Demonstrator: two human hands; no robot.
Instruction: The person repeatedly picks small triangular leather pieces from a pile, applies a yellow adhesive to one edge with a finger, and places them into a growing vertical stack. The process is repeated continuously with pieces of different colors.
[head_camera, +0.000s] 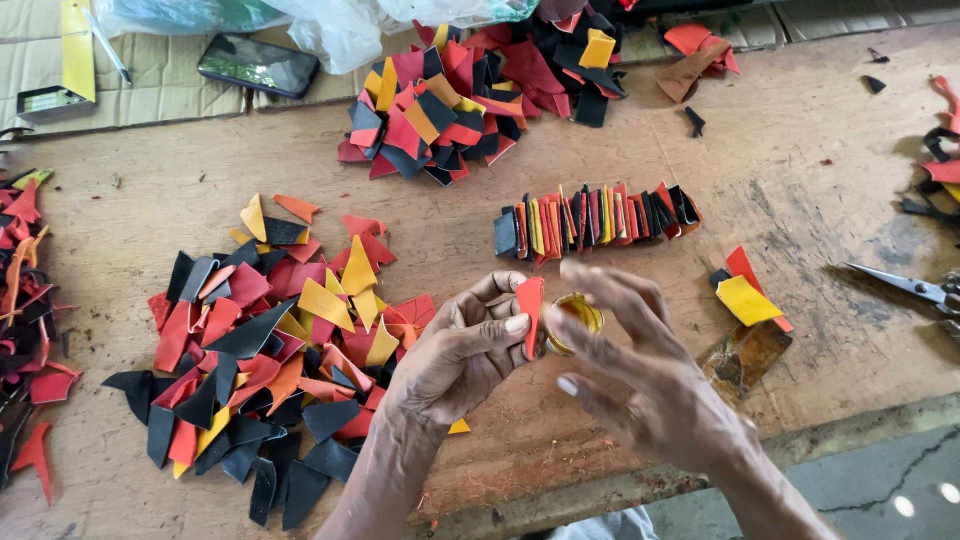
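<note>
Nearest the lens, the left hand (470, 350) pinches a small red triangular leather scrap (530, 312) upright in a closed grip, its long axis vertical, touching the small round amber glue pot (572, 322) just right, where the right hand's (650, 385) loosely spread fingers hover above the worktop (800, 180).
</note>
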